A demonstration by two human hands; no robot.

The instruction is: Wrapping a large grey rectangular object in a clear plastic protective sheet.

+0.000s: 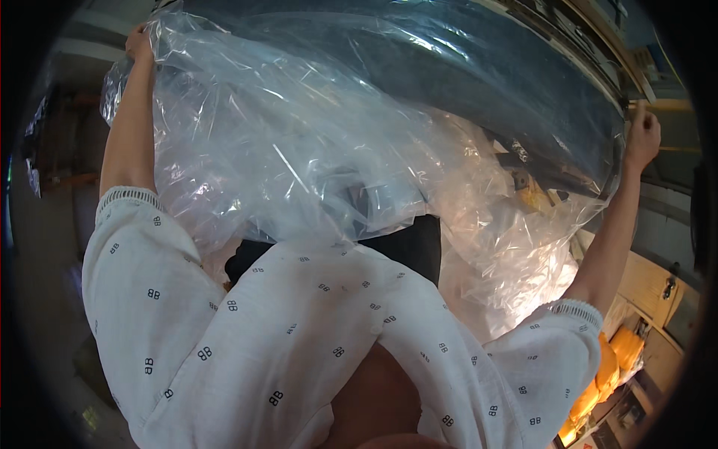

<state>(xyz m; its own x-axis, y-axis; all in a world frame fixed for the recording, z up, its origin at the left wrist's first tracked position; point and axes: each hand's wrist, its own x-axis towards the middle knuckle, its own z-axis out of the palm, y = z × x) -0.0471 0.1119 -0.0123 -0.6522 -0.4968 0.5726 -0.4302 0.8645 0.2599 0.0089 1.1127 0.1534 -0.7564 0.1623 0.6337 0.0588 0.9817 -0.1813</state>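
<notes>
A large sheet of clear plastic film is spread wide in front of me, crinkled and glossy. My left hand grips its upper left edge with the arm stretched up. My right hand is closed on the film's far right edge, arm stretched out to the side. Under the film lies a big dark curved object, seen blurred through the plastic. My white patterned sleeves and top fill the lower part of the view.
Through the film at the right show yellow and dark parts. At the lower right stand a wooden cabinet and yellow items. A grey floor lies at the left.
</notes>
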